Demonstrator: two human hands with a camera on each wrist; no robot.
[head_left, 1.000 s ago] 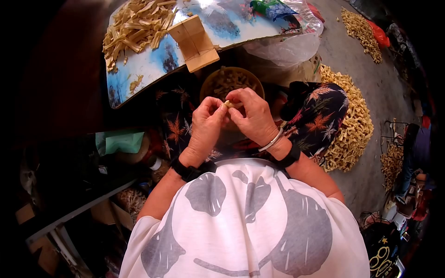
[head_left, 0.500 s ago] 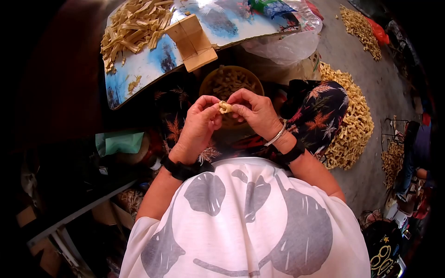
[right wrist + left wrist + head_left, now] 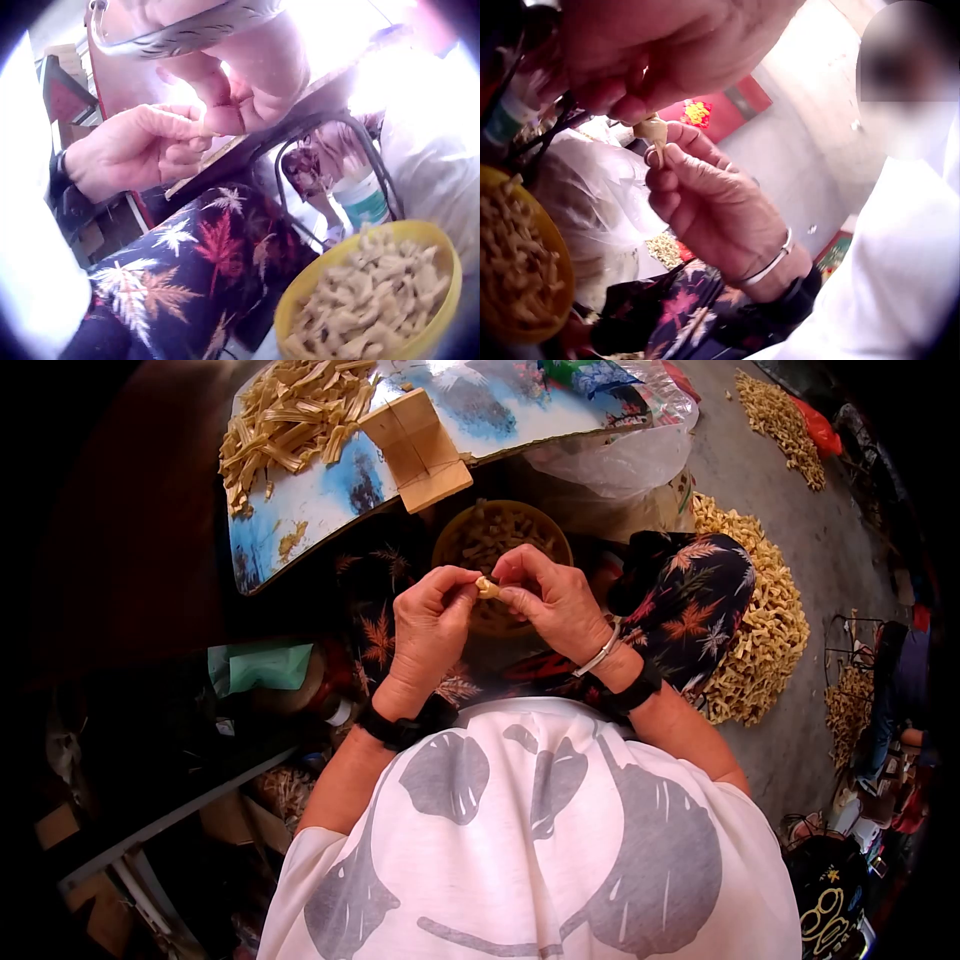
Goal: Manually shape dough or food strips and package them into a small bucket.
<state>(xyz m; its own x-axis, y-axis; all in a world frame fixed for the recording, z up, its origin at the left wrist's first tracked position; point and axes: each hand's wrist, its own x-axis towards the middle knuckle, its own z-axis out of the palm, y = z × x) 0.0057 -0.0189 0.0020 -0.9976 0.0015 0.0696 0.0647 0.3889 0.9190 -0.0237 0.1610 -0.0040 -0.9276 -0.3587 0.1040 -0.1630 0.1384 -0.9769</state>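
Note:
A small pale-yellow knotted strip [image 3: 487, 588] is held between both hands, above the lap. My left hand [image 3: 432, 622] pinches one end between thumb and forefinger. On the other side, my right hand [image 3: 562, 610] grips it with thumb and fingertips. The left wrist view shows the strip's twisted body [image 3: 653, 131] with a narrow tail at the right thumb; fingers cover most of it in the right wrist view. Just beyond the hands is a yellow bowl [image 3: 289, 304] filled with similar small knotted pieces [image 3: 367, 300].
A low table [image 3: 255, 555] at the front left carries a heap of flat yellowish strips [image 3: 290, 425] and an angled wooden piece [image 3: 425, 455] at its edge. A clear plastic bag [image 3: 625, 460] hangs beside it. Knotted pieces form a large pile [image 3: 765, 630] on the floor at right.
The hands first closed together over the piece, then drew slightly apart, showing its loop. Now the left fingers have shifted on it and the loop looks tighter.

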